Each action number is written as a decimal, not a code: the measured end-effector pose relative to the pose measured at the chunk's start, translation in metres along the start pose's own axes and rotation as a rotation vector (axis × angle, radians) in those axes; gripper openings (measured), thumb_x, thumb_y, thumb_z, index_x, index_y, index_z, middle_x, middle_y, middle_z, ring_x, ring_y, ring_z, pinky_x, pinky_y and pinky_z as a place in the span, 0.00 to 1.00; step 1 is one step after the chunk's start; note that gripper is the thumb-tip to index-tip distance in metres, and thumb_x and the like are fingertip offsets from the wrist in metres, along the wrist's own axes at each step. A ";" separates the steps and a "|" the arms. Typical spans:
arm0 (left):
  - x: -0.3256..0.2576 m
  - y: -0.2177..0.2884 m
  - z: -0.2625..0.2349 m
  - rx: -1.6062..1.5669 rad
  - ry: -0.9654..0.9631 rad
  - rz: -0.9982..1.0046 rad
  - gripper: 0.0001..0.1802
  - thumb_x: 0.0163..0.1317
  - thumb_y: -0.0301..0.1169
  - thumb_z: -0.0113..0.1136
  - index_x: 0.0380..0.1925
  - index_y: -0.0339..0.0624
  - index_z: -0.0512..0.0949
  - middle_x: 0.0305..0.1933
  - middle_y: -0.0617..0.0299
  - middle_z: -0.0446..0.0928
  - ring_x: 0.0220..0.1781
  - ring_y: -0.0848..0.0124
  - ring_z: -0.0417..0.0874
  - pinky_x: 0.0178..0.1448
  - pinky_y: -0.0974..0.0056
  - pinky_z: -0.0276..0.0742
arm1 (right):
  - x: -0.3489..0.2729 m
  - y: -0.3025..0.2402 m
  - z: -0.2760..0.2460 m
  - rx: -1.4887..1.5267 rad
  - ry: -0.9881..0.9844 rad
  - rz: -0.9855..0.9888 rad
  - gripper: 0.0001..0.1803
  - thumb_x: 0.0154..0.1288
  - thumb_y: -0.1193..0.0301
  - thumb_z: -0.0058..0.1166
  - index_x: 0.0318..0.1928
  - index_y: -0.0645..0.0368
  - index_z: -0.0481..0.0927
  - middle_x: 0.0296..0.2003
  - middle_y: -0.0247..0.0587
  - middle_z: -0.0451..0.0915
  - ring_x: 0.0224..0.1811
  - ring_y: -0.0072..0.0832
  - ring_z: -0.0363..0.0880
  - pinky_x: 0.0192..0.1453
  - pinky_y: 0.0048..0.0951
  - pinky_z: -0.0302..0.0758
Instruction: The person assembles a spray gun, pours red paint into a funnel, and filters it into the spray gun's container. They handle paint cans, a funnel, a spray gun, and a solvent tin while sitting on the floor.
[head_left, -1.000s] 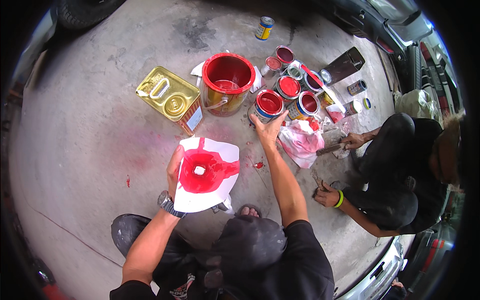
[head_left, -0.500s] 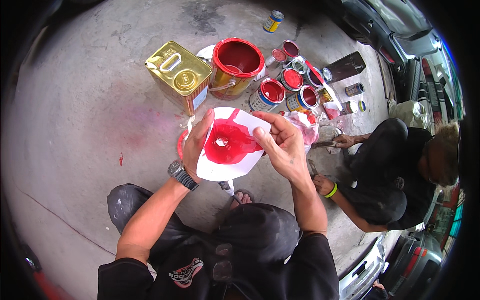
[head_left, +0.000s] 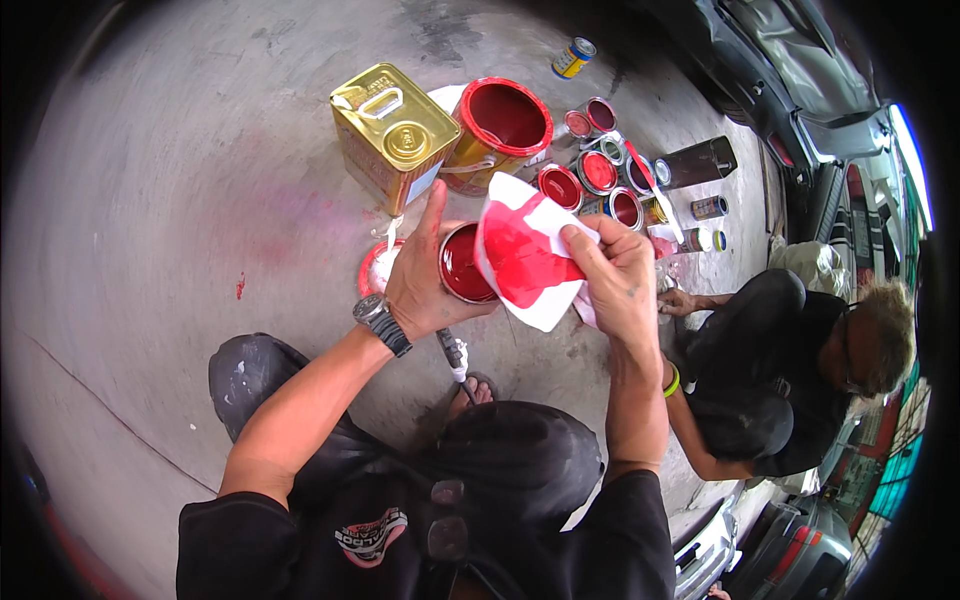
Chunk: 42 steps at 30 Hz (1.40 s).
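Note:
A can of red paint (head_left: 462,265) is gripped in my left hand (head_left: 415,285), its open mouth tilted toward me. My right hand (head_left: 622,280) pinches the edge of a white paper paint strainer (head_left: 525,260), a cone smeared with red paint. Tilted sideways, the strainer stands just to the right of the can's mouth and partly covers its rim. On the floor left of my left hand lies a round white thing with a red rim (head_left: 378,265), partly hidden.
Beyond my hands stand a gold rectangular tin (head_left: 395,140) and a large red-rimmed paint bucket (head_left: 505,115). Several small paint cans (head_left: 598,172) cluster to their right, with a red-and-white stick (head_left: 650,175) across them. A co-worker (head_left: 800,370) squats at right. A black hose (head_left: 452,350) lies near my foot.
My right hand has moved the paper strainer right and tilted it, bringing the paint can in my left hand into sight. The view has shifted slightly.

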<state>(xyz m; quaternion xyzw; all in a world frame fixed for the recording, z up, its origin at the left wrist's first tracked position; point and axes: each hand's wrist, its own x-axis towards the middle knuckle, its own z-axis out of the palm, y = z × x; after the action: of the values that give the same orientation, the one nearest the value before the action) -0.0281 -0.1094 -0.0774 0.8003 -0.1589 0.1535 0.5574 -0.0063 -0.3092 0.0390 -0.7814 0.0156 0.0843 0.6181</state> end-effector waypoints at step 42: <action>-0.007 -0.006 0.001 0.045 0.047 -0.038 0.73 0.38 0.32 0.85 0.76 0.37 0.39 0.55 0.51 0.75 0.52 0.63 0.84 0.59 0.59 0.82 | 0.154 0.213 -0.081 -0.251 0.634 0.067 0.19 0.71 0.66 0.49 0.33 0.71 0.82 0.19 0.43 0.80 0.15 0.28 0.81 0.18 0.31 0.75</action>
<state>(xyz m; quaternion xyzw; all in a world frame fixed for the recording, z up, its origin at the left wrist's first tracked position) -0.0321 -0.1079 -0.0860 0.8116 -0.1271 0.1655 0.5457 0.1276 -0.4251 -0.1712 -0.8379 0.2218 -0.1412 0.4783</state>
